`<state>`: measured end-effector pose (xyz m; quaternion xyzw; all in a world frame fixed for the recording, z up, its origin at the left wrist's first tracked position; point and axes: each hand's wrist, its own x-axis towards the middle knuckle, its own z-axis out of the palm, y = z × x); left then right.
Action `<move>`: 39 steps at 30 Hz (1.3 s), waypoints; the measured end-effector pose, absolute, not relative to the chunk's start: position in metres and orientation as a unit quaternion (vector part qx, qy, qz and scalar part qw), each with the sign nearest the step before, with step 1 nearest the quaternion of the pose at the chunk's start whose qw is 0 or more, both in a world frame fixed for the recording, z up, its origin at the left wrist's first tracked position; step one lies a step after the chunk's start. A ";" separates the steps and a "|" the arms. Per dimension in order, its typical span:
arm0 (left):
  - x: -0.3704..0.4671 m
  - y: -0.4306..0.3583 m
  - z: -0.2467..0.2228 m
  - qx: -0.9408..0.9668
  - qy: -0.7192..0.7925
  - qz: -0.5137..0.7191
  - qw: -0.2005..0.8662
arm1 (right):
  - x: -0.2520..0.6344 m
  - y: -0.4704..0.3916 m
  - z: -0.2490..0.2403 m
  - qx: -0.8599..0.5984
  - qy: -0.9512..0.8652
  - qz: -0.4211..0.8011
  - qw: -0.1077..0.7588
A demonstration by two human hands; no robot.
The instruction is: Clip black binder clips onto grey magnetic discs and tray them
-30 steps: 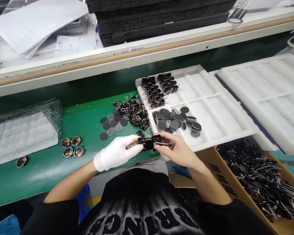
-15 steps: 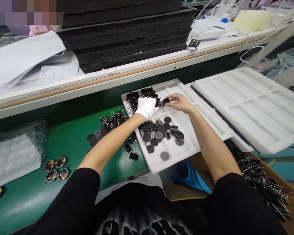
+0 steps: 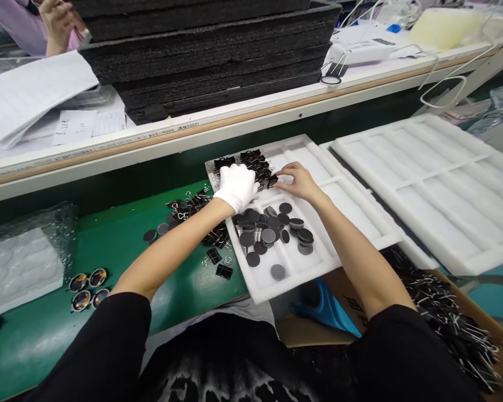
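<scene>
My left hand (image 3: 237,187), in a white glove, lies over the near left part of the rows of black binder clips (image 3: 255,160) in a white foam tray (image 3: 318,268). Its fingers are curled and their tips hidden; a silver wire handle shows beside them. My bare right hand (image 3: 299,181) reaches in from the right, thumb and fingers closed on a binder clip (image 3: 272,180) at the right edge of the rows. Below both hands, several dark round discs (image 3: 268,235) lie loose in the tray, some flat and some on edge.
Loose binder clips (image 3: 188,205) lie on the green table (image 3: 113,223) left of the tray. Round patterned pieces (image 3: 81,300) sit farther left. Another foam tray (image 3: 436,184) is at right, above a carton of clips (image 3: 452,324). Black foam (image 3: 209,61) is stacked on the shelf.
My right hand has moved left, bringing its binder clip against the rows. My gloved left hand has shifted left over the clips. The view has shifted slightly, and a co-worker's hand shows at upper left.
</scene>
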<state>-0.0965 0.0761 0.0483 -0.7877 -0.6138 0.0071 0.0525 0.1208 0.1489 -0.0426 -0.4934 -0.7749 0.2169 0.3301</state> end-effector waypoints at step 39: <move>-0.374 -0.263 -0.034 -0.427 -0.902 -0.047 0.052 | -0.104 -0.172 -0.012 -0.244 -0.759 0.522 0.302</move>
